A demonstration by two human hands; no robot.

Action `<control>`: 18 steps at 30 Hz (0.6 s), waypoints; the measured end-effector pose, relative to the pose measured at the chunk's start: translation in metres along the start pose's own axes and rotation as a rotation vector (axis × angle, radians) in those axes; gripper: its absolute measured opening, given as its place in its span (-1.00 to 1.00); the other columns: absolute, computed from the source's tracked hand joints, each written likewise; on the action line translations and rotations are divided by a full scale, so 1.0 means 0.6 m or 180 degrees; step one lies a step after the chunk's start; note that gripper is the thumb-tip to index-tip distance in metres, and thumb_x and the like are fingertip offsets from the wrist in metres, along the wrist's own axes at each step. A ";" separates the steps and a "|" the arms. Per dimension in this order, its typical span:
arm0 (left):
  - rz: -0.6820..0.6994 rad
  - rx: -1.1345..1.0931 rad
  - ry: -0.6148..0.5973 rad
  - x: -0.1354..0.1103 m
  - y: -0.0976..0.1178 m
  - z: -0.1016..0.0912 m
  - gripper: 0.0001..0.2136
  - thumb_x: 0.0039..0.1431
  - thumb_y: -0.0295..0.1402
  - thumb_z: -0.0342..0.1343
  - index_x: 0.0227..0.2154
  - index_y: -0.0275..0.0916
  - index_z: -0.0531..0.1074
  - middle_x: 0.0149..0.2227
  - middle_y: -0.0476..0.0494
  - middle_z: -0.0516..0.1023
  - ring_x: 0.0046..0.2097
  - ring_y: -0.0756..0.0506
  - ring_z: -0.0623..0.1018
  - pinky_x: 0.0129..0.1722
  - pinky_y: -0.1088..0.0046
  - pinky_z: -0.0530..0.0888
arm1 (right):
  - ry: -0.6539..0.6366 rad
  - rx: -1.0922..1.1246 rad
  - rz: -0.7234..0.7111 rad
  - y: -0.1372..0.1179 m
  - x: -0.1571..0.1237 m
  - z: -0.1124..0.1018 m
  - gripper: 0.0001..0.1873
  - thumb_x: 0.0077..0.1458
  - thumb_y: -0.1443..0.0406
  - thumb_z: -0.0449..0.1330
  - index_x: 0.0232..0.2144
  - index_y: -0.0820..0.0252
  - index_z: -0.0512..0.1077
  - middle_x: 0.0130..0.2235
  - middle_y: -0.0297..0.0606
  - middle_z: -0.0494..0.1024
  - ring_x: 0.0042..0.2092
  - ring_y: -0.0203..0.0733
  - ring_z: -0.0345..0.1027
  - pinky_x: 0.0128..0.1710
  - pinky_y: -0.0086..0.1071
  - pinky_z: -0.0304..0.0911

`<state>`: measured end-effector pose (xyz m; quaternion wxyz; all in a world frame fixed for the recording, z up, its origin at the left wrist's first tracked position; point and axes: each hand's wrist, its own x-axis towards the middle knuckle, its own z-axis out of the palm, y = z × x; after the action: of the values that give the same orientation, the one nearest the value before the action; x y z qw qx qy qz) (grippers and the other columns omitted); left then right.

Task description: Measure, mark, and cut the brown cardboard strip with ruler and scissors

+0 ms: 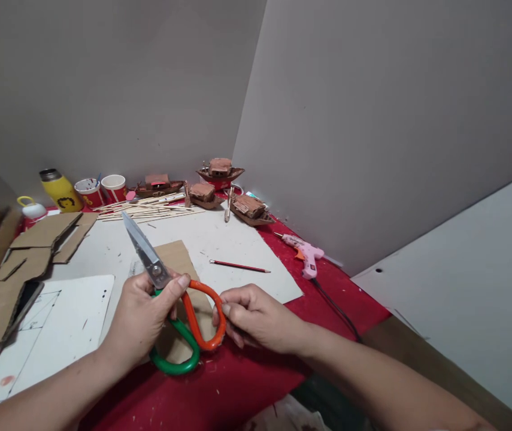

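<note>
My left hand (141,314) is closed round a pair of scissors (150,260) near the pivot, thumb pressed on top. The steel blades are closed and point up and to the left. The scissors have one orange handle loop (202,317) and one green loop (179,353). My right hand (256,317) pinches the outer side of the orange loop with its fingertips. Under both hands lies a brown cardboard piece (177,254) on white paper (238,245).
A red pencil (239,266) lies on the paper. A pink glue gun (305,251) with a black cord rests on the red tablecloth (238,383). Small model boats (220,170), sticks (148,209), cups (114,185), a yellow bottle (60,190) and cardboard scraps (35,245) line the back and left.
</note>
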<state>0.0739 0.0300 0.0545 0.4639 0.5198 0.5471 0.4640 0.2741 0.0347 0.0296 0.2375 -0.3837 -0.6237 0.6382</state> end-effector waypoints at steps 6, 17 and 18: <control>0.0080 0.0178 -0.0147 -0.008 -0.010 0.001 -0.73 0.04 -0.14 0.28 -0.50 -0.26 0.48 -0.68 0.10 0.36 -0.61 0.06 0.31 -0.61 0.60 0.29 | 0.0025 -0.0044 0.0166 0.002 -0.003 0.004 -0.81 -0.06 0.38 0.00 -0.65 0.20 0.31 -0.69 -0.46 0.33 -0.65 -0.45 0.10 -0.63 -0.58 0.04; -0.0109 -0.0179 -0.0170 0.005 0.000 -0.001 -0.76 0.06 -0.20 0.26 -0.54 -0.25 0.43 -0.72 0.15 0.29 -0.63 0.10 0.23 -0.63 0.63 0.20 | -0.0057 0.0820 0.0276 0.007 -0.009 -0.006 -0.72 0.01 0.17 0.09 -0.43 0.29 0.47 -0.67 -0.41 0.42 -0.76 -0.47 0.03 -0.78 -0.57 -0.11; -0.0128 -0.0208 -0.0171 0.007 -0.003 -0.001 -0.76 0.06 -0.19 0.26 -0.53 -0.25 0.44 -0.72 0.15 0.30 -0.62 0.10 0.23 -0.62 0.63 0.19 | -0.0047 0.0771 0.0235 0.006 -0.010 -0.006 -0.69 0.05 0.14 0.11 -0.43 0.29 0.47 -0.67 -0.41 0.41 -0.75 -0.47 0.04 -0.78 -0.58 -0.09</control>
<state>0.0727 0.0342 0.0530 0.5045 0.5055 0.5293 0.4581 0.2811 0.0322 0.0277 0.2538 -0.3703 -0.5292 0.7200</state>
